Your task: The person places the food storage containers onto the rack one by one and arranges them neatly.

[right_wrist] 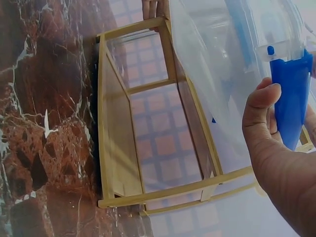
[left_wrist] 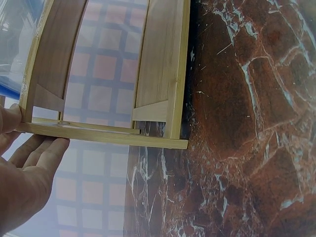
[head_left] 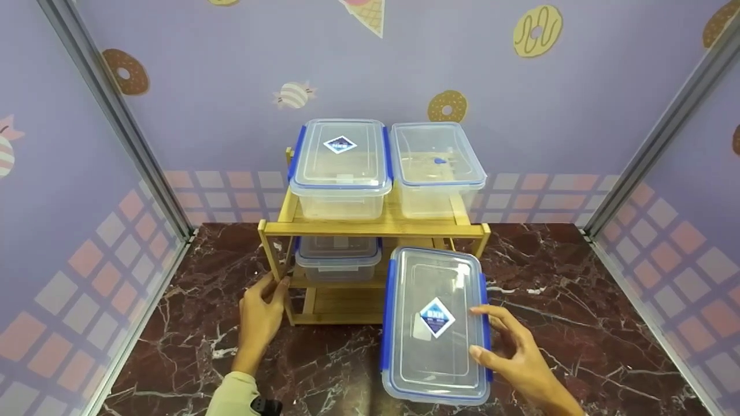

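A bamboo two-tier rack (head_left: pixel 381 226) stands at the back of the marble tabletop. Two clear lidded boxes, left (head_left: pixel 341 162) and right (head_left: pixel 436 162), sit on its top shelf, and a third box (head_left: pixel 338 257) sits on the lower shelf at the left. My left hand (head_left: pixel 277 284) holds the rack's front left leg between thumb and fingers (left_wrist: pixel 44 148), seen against the rack (left_wrist: pixel 158 74) in the left wrist view. My right hand (head_left: pixel 480 329) grips a fourth clear box (head_left: pixel 428 289) by its right side, in front of the rack's right half. The thumb (right_wrist: pixel 261 103) presses beside the box's blue clip (right_wrist: pixel 291 98).
The dark red marble tabletop (head_left: pixel 173 323) spreads to both sides of the rack. Purple patterned walls close in the left, back and right, with metal posts (head_left: pixel 115 115) (head_left: pixel 653 144) in the corners. The lower shelf's right half (right_wrist: pixel 116 148) shows no box.
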`<state>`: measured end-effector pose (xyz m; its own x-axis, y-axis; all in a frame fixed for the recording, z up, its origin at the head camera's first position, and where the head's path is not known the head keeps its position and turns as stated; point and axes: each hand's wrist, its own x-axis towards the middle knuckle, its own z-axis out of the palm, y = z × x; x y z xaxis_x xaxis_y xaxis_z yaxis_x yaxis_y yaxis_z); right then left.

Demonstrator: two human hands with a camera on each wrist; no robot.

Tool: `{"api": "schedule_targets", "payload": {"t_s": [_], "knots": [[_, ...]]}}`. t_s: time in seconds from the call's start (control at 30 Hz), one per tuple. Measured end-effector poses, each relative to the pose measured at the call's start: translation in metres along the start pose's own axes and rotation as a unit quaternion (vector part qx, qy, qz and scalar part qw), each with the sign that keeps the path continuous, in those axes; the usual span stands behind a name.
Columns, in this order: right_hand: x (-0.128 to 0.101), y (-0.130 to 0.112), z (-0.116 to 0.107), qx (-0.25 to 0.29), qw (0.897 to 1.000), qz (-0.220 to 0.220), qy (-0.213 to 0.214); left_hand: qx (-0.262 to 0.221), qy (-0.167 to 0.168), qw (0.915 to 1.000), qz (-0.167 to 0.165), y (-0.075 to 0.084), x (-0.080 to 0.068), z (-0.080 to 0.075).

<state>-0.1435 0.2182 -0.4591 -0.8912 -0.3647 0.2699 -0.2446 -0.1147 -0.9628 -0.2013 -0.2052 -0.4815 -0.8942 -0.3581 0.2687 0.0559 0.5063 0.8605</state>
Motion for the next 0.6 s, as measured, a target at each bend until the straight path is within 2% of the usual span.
{"api": "schedule_targets", "payload": {"t_s": [0.27, 0.6], "knots": [[0.015, -0.004, 0.004, -0.020, 1.000, 0.009, 0.013, 0.000, 0.006, 1.0000, -0.001, 0.000, 0.000, 0.000], [0.027, -0.012, 0.008, -0.048, 0.996, 0.055, 0.056, 0.003, 0.011, 0.9999, 0.000, -0.001, 0.000, 0.001]]}}
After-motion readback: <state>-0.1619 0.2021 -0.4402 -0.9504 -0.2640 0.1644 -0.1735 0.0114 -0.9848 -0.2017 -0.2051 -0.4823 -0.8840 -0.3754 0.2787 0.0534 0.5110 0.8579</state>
